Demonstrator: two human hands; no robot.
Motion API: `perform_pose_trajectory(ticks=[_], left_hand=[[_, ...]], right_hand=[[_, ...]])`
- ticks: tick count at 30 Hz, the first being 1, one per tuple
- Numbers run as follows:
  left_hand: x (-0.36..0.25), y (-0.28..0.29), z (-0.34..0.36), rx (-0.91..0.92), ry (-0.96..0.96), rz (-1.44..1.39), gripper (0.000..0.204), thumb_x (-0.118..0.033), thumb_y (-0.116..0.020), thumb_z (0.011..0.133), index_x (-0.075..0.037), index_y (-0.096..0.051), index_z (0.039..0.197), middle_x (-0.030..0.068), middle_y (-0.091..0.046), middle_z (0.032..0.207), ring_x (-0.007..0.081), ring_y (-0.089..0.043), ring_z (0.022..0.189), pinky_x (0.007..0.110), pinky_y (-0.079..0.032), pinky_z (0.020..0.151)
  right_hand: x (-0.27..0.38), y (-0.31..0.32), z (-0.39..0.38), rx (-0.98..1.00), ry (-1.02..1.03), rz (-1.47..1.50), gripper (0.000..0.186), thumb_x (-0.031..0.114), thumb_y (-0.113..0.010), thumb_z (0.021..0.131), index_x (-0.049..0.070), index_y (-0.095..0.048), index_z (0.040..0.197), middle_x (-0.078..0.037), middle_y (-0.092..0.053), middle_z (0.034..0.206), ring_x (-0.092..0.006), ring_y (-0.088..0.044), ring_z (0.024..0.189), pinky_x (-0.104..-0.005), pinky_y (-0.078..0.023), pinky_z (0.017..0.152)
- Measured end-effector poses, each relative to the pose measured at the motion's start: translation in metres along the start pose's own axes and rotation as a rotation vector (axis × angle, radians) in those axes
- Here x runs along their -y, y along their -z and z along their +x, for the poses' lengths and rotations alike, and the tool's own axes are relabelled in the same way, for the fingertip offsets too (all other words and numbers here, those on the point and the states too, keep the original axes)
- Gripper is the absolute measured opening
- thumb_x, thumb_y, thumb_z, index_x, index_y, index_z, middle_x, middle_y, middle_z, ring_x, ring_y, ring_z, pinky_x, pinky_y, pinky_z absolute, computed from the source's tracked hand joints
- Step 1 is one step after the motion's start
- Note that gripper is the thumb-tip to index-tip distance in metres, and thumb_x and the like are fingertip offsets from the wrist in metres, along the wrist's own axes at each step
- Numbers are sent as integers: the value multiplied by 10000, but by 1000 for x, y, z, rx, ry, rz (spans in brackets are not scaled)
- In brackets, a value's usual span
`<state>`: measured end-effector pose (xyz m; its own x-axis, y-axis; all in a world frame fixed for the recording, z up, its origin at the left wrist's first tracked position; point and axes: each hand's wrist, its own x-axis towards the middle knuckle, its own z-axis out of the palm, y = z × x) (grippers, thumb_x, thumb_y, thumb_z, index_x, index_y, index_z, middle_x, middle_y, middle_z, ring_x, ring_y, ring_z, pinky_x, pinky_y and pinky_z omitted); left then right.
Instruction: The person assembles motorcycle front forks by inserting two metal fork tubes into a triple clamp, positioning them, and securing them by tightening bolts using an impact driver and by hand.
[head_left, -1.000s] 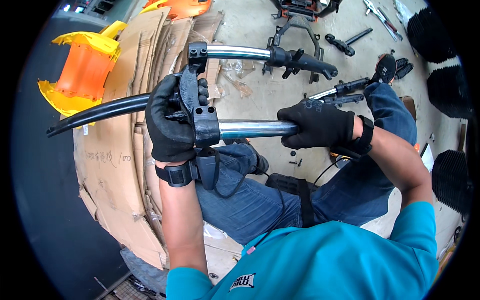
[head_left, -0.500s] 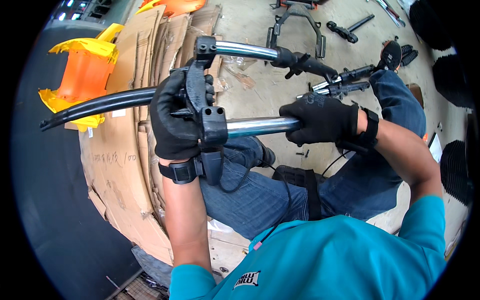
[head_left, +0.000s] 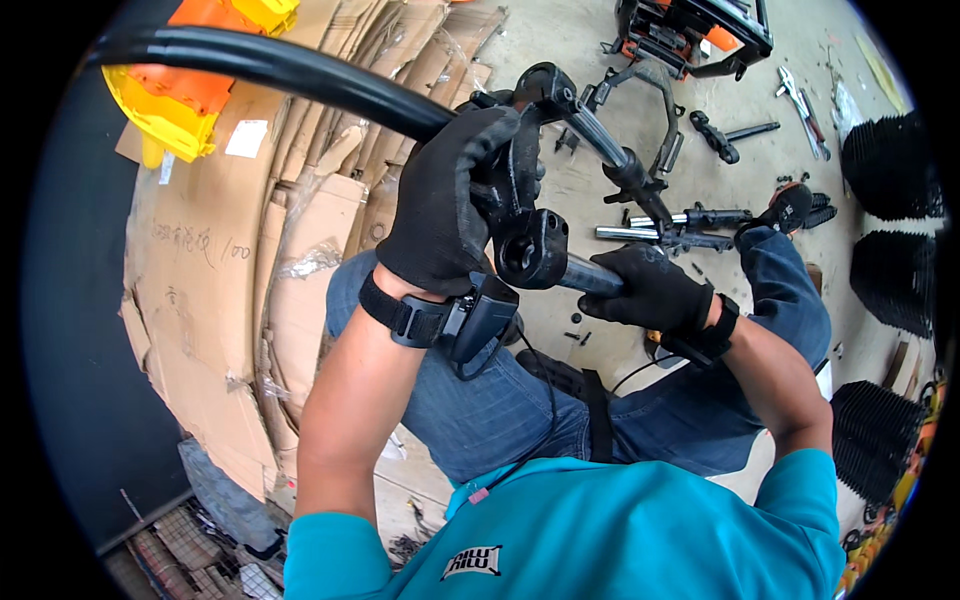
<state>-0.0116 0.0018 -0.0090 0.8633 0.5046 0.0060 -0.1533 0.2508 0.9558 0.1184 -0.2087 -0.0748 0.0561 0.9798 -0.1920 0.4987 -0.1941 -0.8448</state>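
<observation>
Held up before me is a motorcycle front fork: a black clamp (head_left: 533,255), two fork tubes and a long black stem (head_left: 270,70) that reaches to the upper left. My left hand (head_left: 445,195), in a black glove, is wrapped round the clamp at the stem's base. My right hand (head_left: 650,288), also gloved, grips the nearer fork tube (head_left: 590,276) just past the clamp. The farther fork tube (head_left: 610,145) runs away to the right, held only by the clamp. The lower end of the nearer tube is hidden by my right hand.
Flattened cardboard (head_left: 205,290) lies on the left, with yellow and orange plastic panels (head_left: 175,110) on it. Loose fork legs (head_left: 690,222), a clamp with a stem (head_left: 730,135) and pliers (head_left: 800,110) are on the floor. Black ribbed stacks (head_left: 890,165) line the right side.
The fork has swung so its stem end is higher and nearer the camera, and its tubes tilt down to the right. Both hands keep their grip; my left has moved right.
</observation>
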Motion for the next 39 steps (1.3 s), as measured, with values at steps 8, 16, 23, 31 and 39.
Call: perform_pose_trajectory(ticks=[8,16,23,31,39], left_hand=[[2,-15,-2,-85,148,-136,279,-287,-565,975,-37,-649,1065,40,-624,827,146,-625,766,280,-518,715],[1,-1,-4,22,215,-177,262,-280,-595,946,-46,-652,1047,54,-636,853,142,-628,773,289,-515,715],[19,17,-3,-12,-134,176,224,-209,-566,980,-29,-647,1086,69,-653,941,163,-653,845,293,-539,758],[16,52,6,108,-45,144,325,-10,-636,887,-27,-585,1207,116,-634,1156,218,-633,1069,337,-542,942],[0,29,-1,85,79,45,222,-72,-576,957,-8,-619,1166,123,-653,1062,215,-654,942,339,-561,893]], right_hand=[[-4,-12,-1,-31,-72,54,270,268,-715,840,30,-678,962,-124,-676,732,-242,-646,659,-358,-484,640],[0,-27,0,-68,-12,5,245,244,-719,830,30,-665,936,-153,-665,735,-273,-663,690,-378,-486,641],[-12,-44,17,-289,36,42,211,227,-703,867,38,-614,896,-105,-632,735,-245,-653,659,-365,-482,619],[0,-29,25,-212,-66,60,260,303,-728,825,52,-685,878,-141,-671,733,-299,-666,720,-386,-495,663],[-1,-30,23,-141,-32,53,353,402,-696,853,54,-700,909,-152,-690,817,-316,-669,757,-406,-499,699]])
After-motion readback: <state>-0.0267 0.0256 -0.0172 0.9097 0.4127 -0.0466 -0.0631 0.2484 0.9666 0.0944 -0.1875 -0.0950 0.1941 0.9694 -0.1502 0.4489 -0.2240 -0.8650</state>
